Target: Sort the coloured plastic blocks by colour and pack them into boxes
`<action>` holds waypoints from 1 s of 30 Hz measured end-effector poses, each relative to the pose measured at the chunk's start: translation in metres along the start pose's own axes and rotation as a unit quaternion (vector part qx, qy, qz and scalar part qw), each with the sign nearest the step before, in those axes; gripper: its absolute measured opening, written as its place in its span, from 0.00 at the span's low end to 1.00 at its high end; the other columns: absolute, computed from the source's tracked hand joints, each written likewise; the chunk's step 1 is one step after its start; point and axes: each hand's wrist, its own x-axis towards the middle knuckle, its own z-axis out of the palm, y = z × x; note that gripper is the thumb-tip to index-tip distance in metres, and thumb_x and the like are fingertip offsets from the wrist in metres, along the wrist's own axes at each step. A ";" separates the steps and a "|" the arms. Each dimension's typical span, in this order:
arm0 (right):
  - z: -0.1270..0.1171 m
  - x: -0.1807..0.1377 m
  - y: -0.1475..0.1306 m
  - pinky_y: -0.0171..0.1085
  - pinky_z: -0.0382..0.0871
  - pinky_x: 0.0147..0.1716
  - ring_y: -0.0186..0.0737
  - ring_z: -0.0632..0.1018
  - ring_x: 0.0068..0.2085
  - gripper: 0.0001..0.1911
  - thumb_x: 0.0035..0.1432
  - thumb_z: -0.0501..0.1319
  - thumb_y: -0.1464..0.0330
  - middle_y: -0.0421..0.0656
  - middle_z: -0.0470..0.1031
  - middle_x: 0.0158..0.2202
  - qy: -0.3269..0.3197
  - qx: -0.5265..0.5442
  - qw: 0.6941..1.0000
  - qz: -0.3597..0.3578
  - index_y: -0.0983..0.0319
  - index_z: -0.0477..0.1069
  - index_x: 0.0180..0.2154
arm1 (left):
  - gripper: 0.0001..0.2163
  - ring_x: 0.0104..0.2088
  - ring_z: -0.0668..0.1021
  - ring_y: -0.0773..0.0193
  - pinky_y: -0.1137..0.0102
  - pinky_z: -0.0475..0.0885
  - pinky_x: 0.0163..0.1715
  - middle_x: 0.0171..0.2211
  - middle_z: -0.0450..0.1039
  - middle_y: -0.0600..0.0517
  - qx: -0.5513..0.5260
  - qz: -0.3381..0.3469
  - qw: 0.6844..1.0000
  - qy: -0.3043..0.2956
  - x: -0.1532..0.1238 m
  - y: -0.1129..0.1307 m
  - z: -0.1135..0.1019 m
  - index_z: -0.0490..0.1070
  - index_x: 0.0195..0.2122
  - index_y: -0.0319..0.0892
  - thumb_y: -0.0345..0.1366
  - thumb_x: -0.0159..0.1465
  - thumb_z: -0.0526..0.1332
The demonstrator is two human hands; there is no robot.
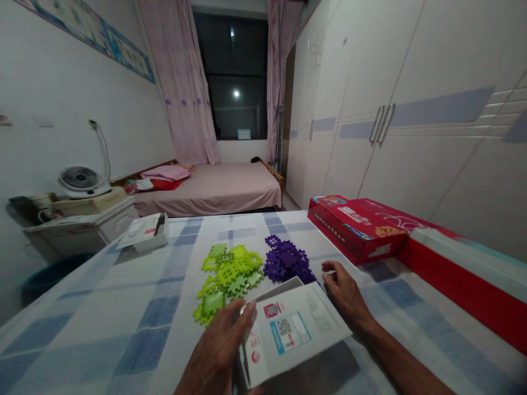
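My left hand [224, 337] grips the left edge of a white cardboard box [315, 310], thumb on top. The box is tilted above the table, and QR codes and red print show on its face. To the right of the box is my right hand [341, 285], fingers loosely curled with a gap at the thumb and nothing visible in them. Beyond the box lies a pile of yellow-green interlocking plastic pieces [236, 271]. A pile of dark purple interlocking pieces [288, 258] sits beside it, close to my right fingertips.
A blue-and-white checked cloth [160, 312] covers the table. At the right stand a red box [362, 225] and a long red-and-white carton [465, 285]. An open white box [146, 230] rests at the far left. Beyond the table are a bed [230, 184] and a fan [82, 180].
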 end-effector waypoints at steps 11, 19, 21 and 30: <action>0.000 0.002 -0.001 0.37 0.65 0.33 0.39 0.74 0.33 0.15 0.49 0.50 0.64 0.43 0.74 0.36 0.002 0.007 1.000 -0.014 0.61 0.66 0.39 | 0.27 0.51 0.72 0.50 0.60 0.68 0.47 0.51 0.71 0.43 0.177 0.138 0.974 -0.009 0.014 0.002 0.017 0.57 0.59 0.48 0.38 0.58 0.59; 0.001 0.001 0.000 0.36 0.65 0.35 0.39 0.75 0.36 0.16 0.50 0.50 0.64 0.44 0.73 0.39 -0.007 0.017 1.000 -0.012 0.61 0.65 0.40 | 0.15 0.42 0.77 0.56 0.59 0.69 0.48 0.38 0.77 0.50 0.058 0.085 0.994 -0.022 0.031 0.022 0.005 0.68 0.48 0.46 0.34 0.59 0.56; 0.001 0.000 0.001 0.36 0.65 0.34 0.39 0.74 0.35 0.16 0.50 0.50 0.64 0.44 0.73 0.38 -0.004 0.007 1.000 -0.019 0.61 0.65 0.40 | 0.12 0.35 0.78 0.61 0.64 0.72 0.42 0.34 0.77 0.51 0.009 0.049 0.999 -0.004 0.037 0.024 -0.008 0.70 0.44 0.47 0.31 0.62 0.51; -0.001 -0.001 -0.002 0.36 0.65 0.33 0.38 0.73 0.33 0.14 0.52 0.49 0.63 0.43 0.72 0.37 -0.005 -0.016 0.999 -0.030 0.61 0.64 0.39 | 0.25 0.39 0.78 0.56 0.68 0.74 0.32 0.39 0.76 0.47 -0.205 -0.345 0.909 0.110 0.057 -0.052 -0.070 0.65 0.53 0.38 0.49 0.59 0.53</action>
